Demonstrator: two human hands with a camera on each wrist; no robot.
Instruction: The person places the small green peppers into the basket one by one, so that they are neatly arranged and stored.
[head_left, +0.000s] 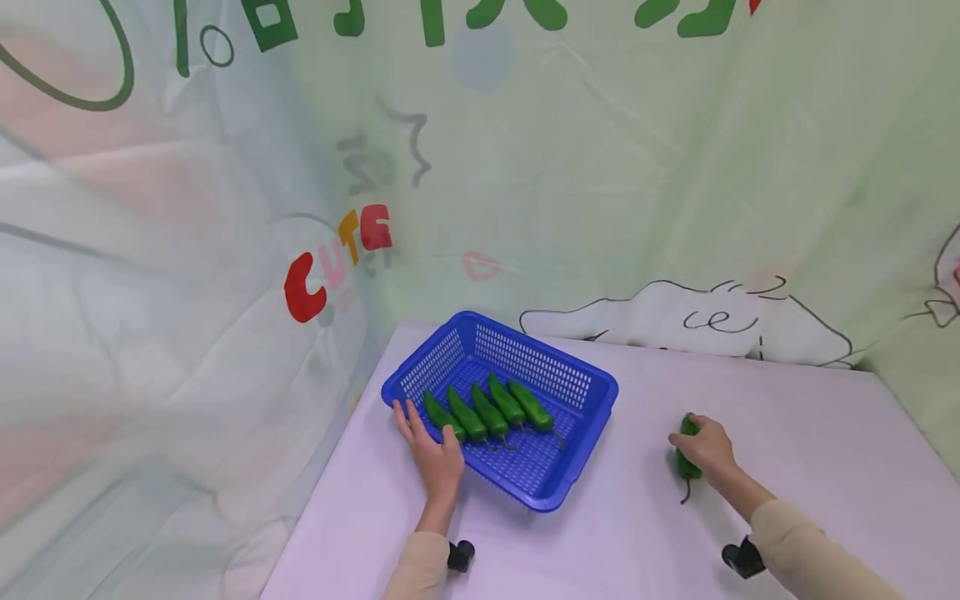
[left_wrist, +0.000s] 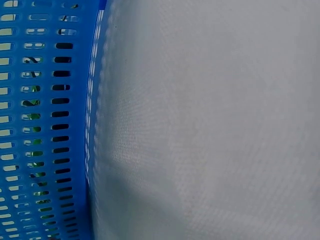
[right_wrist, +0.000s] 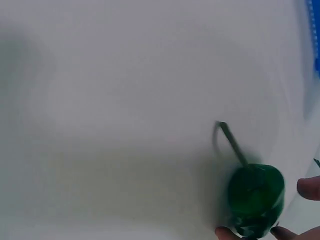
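Observation:
A blue plastic basket [head_left: 551, 498] with perforated walls sits at an angle on the table, and its side [left_wrist: 80, 125] fills the left edge of the left wrist view. Several green chili peppers [head_left: 491, 412] lie side by side in it, stems toward the near side. My left hand [head_left: 433, 458] touches the basket's near left rim, fingers spread and fairly straight. To the right of the basket, my right hand [head_left: 708, 447] curls its fingers round a single green chili pepper [head_left: 688, 467]. In the right wrist view, fingertips touch that pepper [right_wrist: 255, 195], while the thumb appears slightly apart.
The table [head_left: 600, 542] has a pale lilac cover. Printed fabric hangs as a backdrop [head_left: 600, 167] behind it and along the left side. Black wrist cameras [head_left: 742, 557] show beside both forearms.

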